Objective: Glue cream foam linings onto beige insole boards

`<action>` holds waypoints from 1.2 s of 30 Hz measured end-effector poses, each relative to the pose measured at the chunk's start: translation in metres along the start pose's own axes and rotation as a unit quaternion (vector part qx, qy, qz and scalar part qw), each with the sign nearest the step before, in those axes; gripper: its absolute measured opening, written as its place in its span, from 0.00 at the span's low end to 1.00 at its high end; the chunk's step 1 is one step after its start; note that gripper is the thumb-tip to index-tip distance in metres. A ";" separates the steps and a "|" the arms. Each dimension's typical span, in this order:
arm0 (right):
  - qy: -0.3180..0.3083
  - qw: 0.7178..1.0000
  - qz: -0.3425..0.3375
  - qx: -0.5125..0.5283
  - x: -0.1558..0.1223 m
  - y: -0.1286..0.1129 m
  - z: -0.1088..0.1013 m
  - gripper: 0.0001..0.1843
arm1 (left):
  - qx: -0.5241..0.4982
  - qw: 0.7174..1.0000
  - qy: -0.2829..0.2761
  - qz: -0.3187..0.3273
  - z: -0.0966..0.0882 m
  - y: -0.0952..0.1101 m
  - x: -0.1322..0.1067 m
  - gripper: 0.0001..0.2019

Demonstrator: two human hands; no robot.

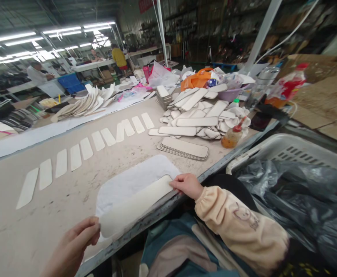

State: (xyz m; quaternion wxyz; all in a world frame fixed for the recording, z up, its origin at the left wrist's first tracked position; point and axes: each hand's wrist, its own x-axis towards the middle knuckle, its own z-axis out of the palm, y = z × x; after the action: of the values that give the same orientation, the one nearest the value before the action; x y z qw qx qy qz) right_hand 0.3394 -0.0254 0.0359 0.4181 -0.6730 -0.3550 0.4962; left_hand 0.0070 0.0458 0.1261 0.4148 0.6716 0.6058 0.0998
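A long cream strip with rounded ends (136, 206) lies between my hands near the table's front edge. My left hand (80, 240) pinches its left end between thumb and fingers. At the other end, my right hand (187, 185) grips the strip's tip with closed fingers. Under and behind the strip is a white rounded sheet (119, 184), partly covered by it. Beyond the sheet sits a neat stack of similar dark-edged strips (184, 148). Several smaller pale pieces (76, 157) lie in a slanting row across the table to the left.
A loose heap of dark-edged strips (197, 111) rises at the back right, with a bottle of amber liquid (232, 136) beside it. A white plastic basket (301, 148) holding dark plastic stands right of the table. Farther back are curved pale pieces (84, 102) and an orange bag (197, 79).
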 end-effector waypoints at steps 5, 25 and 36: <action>0.052 0.969 -0.033 -0.240 0.016 -0.001 -0.003 0.11 | -0.045 0.997 -0.058 -0.037 0.019 -0.028 0.034 0.18; 0.033 0.919 -0.014 -0.393 0.028 -0.009 0.001 0.15 | -0.005 0.995 -0.024 -0.098 0.044 -0.053 0.062 0.08; 0.028 0.918 -0.013 -0.394 0.032 -0.003 -0.001 0.14 | -0.030 0.994 -0.039 -0.101 0.046 -0.060 0.059 0.04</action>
State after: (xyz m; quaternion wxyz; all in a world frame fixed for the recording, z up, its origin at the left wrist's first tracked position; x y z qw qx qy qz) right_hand 0.3483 0.0040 0.0266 0.1349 -0.7924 -0.5185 0.2915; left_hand 0.0072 0.0738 0.0349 0.4661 0.5976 0.6505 0.0491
